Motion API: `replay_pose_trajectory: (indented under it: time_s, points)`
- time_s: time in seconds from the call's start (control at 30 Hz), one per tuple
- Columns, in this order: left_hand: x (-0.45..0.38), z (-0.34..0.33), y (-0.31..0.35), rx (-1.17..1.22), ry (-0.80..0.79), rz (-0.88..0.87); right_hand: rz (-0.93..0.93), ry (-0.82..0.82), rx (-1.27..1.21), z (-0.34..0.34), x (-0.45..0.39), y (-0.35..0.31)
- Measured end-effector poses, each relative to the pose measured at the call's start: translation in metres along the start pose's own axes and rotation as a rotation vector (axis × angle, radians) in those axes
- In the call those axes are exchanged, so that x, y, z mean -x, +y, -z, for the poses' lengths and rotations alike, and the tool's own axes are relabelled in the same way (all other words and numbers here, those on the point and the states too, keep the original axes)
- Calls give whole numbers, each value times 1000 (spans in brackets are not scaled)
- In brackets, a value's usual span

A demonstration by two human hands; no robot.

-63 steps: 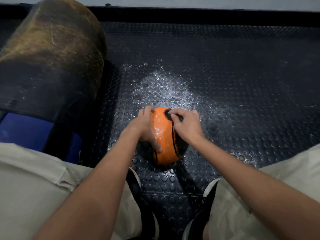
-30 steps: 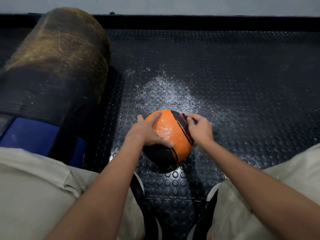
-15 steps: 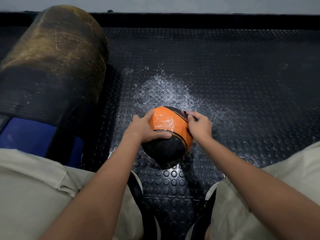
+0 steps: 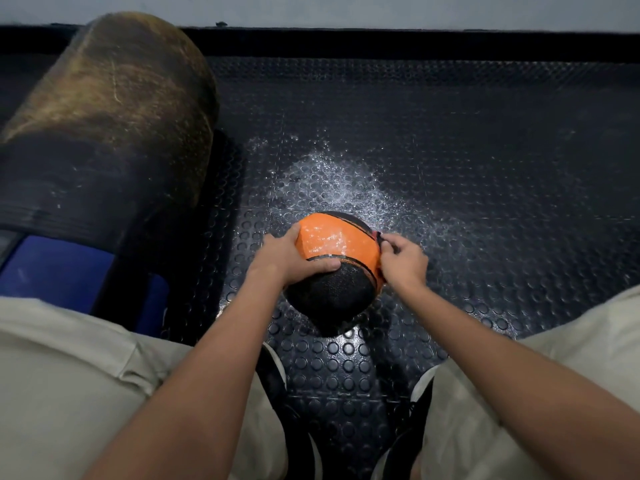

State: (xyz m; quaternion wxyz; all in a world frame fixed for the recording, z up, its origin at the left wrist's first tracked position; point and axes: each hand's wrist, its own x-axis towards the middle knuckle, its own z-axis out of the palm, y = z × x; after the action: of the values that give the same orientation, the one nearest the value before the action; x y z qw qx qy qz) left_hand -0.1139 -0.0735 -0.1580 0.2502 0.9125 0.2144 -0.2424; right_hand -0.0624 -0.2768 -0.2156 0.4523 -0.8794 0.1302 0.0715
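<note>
While the left grip [image 4: 287, 258] curls round the orange-and-black ball [image 4: 341, 252], held low at the studded floor mat [image 4: 485, 161], I judge the wiping unfinished, white flecks [image 4: 329, 239] dotting its orange panel, with the right grip [image 4: 403, 260] pinching a reddish piece [image 4: 377, 236] at its right edge.

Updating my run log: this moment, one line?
left hand grips orange-and-black rubber ball; right hand pinches reddish item against it; wet black studded mat beneath

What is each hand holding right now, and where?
Both hold the orange-and-black textured ball: left hand grips its left side, right hand pinches its right edge.
</note>
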Motion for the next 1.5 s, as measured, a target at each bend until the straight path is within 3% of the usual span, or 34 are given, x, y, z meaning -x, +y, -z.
replay_pose_trajectory:
  time_s: [0.1,0.27,0.53,0.6,0.7,0.77,0.93,1.0,1.17,1.27,1.43,1.5]
  points:
    - [-4,3,-1,-2,-11,-10,131,8,7,-7,11,-14]
    - [-2,4,-2,34,-16,-15,335,-132,118,-12,12,-29]
    - [2,2,6,75,-16,-8,-3,-41,-10,-5,-8,-11]
    - [1,3,7,73,-19,-22,102,-28,29,-12,-3,-16]
    - [2,8,5,103,-24,-47,342,-136,138,-16,11,-28]
    - [2,10,2,126,-27,-49,394,-152,137,-14,12,-29]
    - [4,9,5,95,-23,-53,31,-59,-46,-3,-10,-21]
    - [2,10,9,51,-40,-60,-32,-29,-61,-5,-11,-21]
    - [-3,7,21,92,-118,-9,220,-65,40,-15,4,-23]
    - [-2,-2,16,144,-44,-3,368,-104,108,-10,5,-26]
    - [-1,-7,14,138,49,-48,46,-29,-37,-4,-12,-15]
    - [-2,-7,17,129,38,-54,71,-33,-37,-6,-11,-20]
